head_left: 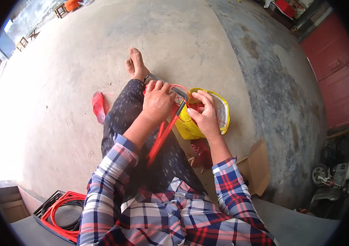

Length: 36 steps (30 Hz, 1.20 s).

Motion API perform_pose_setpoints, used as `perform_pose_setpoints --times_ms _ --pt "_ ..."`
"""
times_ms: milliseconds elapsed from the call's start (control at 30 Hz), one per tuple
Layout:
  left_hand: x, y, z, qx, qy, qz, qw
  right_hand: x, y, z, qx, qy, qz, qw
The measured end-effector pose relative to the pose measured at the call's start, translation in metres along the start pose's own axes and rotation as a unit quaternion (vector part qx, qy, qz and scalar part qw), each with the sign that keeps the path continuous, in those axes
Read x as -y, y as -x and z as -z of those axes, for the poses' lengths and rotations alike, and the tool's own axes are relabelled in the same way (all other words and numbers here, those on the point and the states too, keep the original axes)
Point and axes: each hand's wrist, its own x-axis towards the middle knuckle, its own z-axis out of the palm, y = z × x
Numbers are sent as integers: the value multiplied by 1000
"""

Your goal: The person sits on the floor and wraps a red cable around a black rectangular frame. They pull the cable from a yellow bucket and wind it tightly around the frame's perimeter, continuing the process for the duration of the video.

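Note:
My left hand [158, 99] is closed over a black bent frame [180, 92] held above my lap and crossed leg. Red cord [167, 133] covers one side of this frame in tight turns, and its lower part is blurred. At the frame's corner, my right hand [205, 114] has curled fingers, thumb and forefinger a little apart, with a thin red strand at the fingertips. Just beyond that hand stands a yellow bag [187, 129] with a white lining and red material inside. My hands hide part of the frame.
On the seat to my left lie stacked red and black frames [61, 213]. A red slipper [98, 107] is on the concrete floor [182, 45]. An open cardboard box [258, 168] stands at my right, with a wheeled object [320, 174] farther right, near a red door [334, 74].

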Motion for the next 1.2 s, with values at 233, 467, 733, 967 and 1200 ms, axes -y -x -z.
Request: perform_pose_setpoints --times_ms 233,467,733,967,1200 --pt "-11 3 -4 37 104 40 993 5 25 -8 -77 180 150 969" --pt "-8 5 -3 29 189 29 981 -8 13 -23 -61 212 169 961" --pt "-14 36 11 7 434 176 883 29 53 63 15 -321 -12 947" --pt "-20 50 -7 110 559 218 792 54 127 126 97 -591 -2 801" --pt "-24 52 -25 102 592 200 774 17 98 49 -128 -422 -202 875"
